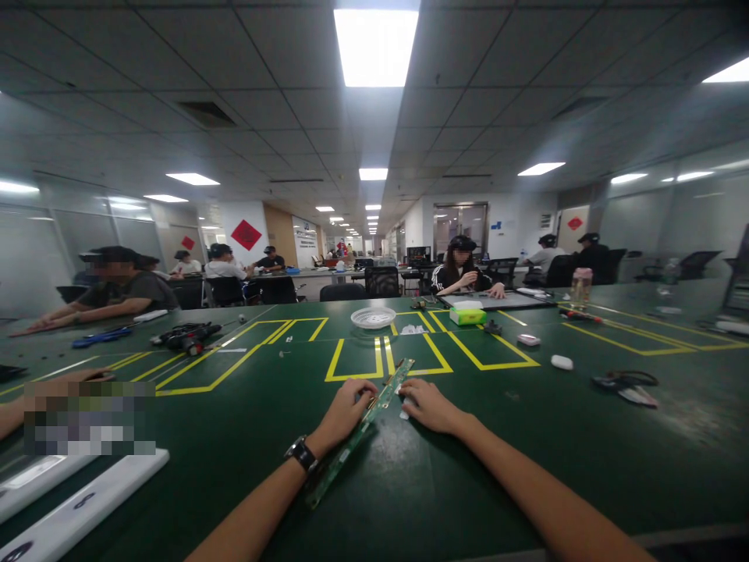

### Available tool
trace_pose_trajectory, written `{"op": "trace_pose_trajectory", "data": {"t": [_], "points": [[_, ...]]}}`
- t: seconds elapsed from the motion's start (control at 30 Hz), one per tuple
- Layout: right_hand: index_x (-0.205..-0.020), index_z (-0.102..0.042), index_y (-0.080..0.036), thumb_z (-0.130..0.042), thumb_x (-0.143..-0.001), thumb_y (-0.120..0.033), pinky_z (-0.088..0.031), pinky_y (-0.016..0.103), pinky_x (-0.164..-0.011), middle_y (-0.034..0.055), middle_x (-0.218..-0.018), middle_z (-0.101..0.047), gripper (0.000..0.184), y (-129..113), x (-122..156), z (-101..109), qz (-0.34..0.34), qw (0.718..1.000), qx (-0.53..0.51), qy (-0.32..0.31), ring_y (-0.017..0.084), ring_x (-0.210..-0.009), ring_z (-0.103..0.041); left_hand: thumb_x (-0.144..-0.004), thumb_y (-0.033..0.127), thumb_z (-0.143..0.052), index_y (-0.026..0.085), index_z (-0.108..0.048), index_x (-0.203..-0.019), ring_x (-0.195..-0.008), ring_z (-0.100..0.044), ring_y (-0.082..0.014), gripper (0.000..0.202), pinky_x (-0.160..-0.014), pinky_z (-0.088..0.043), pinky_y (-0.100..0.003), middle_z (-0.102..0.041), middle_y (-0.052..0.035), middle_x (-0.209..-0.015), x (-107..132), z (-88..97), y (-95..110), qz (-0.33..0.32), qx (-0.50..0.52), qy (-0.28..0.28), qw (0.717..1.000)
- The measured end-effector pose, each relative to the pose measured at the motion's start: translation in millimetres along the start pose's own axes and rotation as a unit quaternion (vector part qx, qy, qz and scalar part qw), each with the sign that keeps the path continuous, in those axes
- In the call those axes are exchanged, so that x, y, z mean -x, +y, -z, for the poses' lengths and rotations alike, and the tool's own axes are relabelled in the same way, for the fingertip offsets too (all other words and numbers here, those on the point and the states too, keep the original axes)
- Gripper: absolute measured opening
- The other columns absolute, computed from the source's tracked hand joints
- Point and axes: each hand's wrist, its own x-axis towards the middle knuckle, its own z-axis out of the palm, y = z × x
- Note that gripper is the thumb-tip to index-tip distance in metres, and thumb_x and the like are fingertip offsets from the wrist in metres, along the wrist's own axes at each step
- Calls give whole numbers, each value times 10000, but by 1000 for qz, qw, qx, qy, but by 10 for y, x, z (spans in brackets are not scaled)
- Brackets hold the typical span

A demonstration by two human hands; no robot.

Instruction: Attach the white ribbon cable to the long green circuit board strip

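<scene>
A long, narrow green circuit board (345,455) slants away from me over the green table, between my two hands. My left hand (346,407), with a black watch on its wrist, has its fingers bent and closed on the board's left edge. On the other side, my right hand (431,405) is curled, its fingertips close together at the board's right edge near the far end. What those fingertips pinch is too small to make out. Just below them a small white piece (404,416) shows.
Beyond the board stand a white plastic basket (373,318) and a green tissue pack (467,315). White cases (562,362) and a cable bundle (629,388) lie to the right. At left are a black tool (187,337), long white panels (87,503) and another person's hand (87,381).
</scene>
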Motion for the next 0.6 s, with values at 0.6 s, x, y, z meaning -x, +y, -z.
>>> {"op": "trace_pose_trajectory", "data": {"t": [0.6], "points": [[-1160,-631,-158,-466,-876,-266,-345,411,-981,142,-1262,-578,346,340,-24,44,-112,990,75,28,284,-1199,-483,-893,281,-441,192,-654,-892,-929,-559,-198,231,-844,-414,-300,-665,-45,-940,9,-19,-46,-14,-31,-15,999]]}}
